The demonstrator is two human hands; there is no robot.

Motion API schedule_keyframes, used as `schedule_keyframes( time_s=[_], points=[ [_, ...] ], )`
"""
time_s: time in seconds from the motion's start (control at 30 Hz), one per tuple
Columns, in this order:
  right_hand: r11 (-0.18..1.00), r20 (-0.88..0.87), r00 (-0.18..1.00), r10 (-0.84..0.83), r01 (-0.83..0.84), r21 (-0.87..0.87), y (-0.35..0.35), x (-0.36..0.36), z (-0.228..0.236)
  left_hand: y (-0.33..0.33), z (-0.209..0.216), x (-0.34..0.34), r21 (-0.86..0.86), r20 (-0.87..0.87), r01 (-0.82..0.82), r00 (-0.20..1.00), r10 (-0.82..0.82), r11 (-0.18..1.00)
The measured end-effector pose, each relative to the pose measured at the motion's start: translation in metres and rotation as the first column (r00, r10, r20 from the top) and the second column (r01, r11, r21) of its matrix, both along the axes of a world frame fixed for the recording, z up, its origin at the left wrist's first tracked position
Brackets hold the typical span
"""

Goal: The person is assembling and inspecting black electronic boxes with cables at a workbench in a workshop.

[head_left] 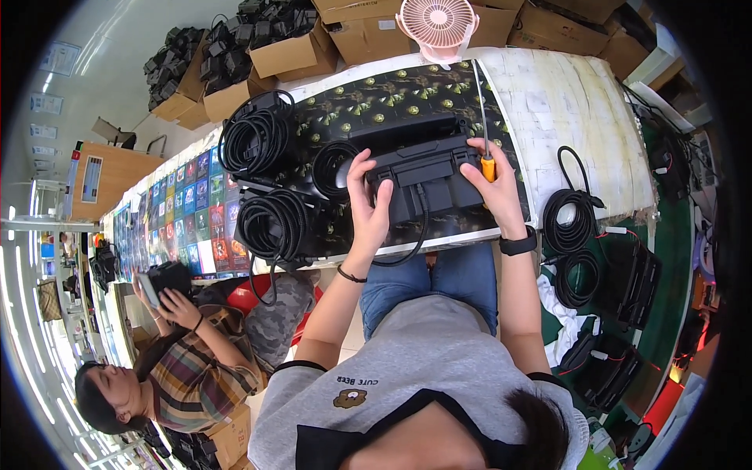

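Observation:
A black plastic box-shaped device with a cable running out of its near side is between my two hands at the table's near edge. My left hand grips its left end, thumb in front and fingers round the side. On its right end, my right hand closes with thumb and fingers. A screwdriver with a yellow handle shows between that thumb and forefinger; whether the hand holds it I cannot tell. Just beyond the device lies a long black part. A small coil of black cable is left of my left hand.
Larger cable coils lie at the left of the patterned mat. More coiled cable is at right. A pink fan and cardboard boxes stand at the far side. A co-worker at left holds a black device.

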State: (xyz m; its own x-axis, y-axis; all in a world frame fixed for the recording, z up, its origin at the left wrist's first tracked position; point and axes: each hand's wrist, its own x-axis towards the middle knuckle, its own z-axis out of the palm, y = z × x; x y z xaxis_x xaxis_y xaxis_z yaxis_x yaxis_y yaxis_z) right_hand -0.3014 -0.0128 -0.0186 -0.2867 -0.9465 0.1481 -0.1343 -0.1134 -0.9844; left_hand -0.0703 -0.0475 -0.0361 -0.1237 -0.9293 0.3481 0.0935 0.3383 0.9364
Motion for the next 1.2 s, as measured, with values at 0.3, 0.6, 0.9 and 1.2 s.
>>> schedule_keyframes(
  time_s=[0.3,0.6,0.9,1.2],
  points=[
    [0.891,-0.377,0.809,-0.451,0.380,-0.249,0.036,-0.005,-0.038,-0.025,0.017,-0.044,-0.274,0.277,-0.264,0.899,0.338,0.925],
    [0.941,-0.160,0.938,-0.308,0.325,0.095,0.089,-0.007,-0.006,-0.038,0.047,-0.059,-0.482,0.735,0.163,0.610,0.296,0.861],
    [0.959,-0.258,0.928,-0.269,0.283,0.017,0.116,-0.015,0.025,-0.038,0.054,-0.066,-0.434,0.770,0.179,0.582,0.261,0.883],
    [0.971,-0.420,0.889,-0.184,0.231,0.063,0.122,-0.014,0.031,-0.068,0.065,-0.084,-0.362,0.840,0.258,0.507,0.193,0.896]
  ],
)
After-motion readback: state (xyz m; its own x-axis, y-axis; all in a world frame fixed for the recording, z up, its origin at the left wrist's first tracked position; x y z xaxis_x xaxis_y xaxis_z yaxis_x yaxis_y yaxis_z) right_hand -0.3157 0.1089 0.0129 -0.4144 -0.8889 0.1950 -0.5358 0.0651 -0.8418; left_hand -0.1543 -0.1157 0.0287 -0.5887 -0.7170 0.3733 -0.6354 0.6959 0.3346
